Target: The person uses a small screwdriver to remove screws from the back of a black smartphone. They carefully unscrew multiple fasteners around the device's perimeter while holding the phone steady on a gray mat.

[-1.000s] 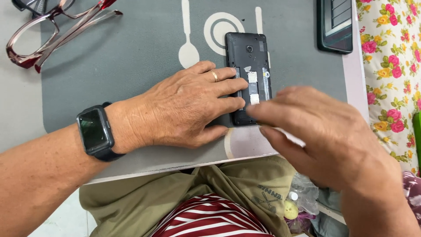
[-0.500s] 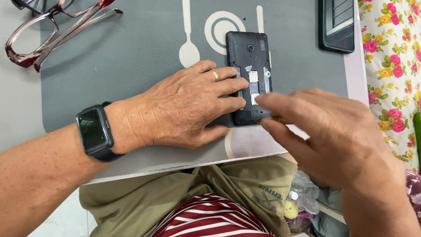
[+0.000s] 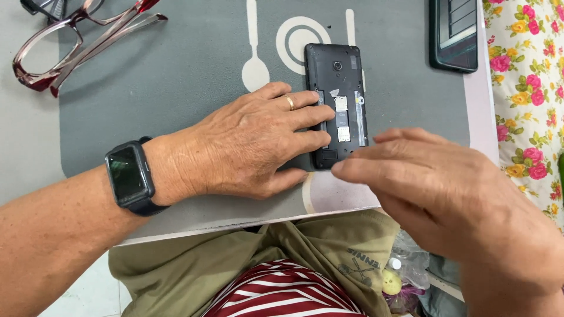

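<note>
Glasses [image 3: 70,44] lie at the mat's [image 3: 176,88] far left corner. The left hand [image 3: 247,144] lies flat, fingers spread, pressing the open-backed phone [image 3: 338,100] at mid-mat. The right hand [image 3: 446,199] hovers just beside the phone's near end, fingers loosely extended, holding nothing.

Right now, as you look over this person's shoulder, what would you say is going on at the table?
A person is working on a black phone with its back cover off, lying on a grey placemat. The left hand, with a ring and a dark smartwatch at the wrist, lies flat with its fingers pressing on the phone's left edge. The right hand hovers by the phone's lower end, fingertips close to it, holding nothing visible. Red-framed glasses lie at the upper left, and another dark device sits at the upper right.
</note>
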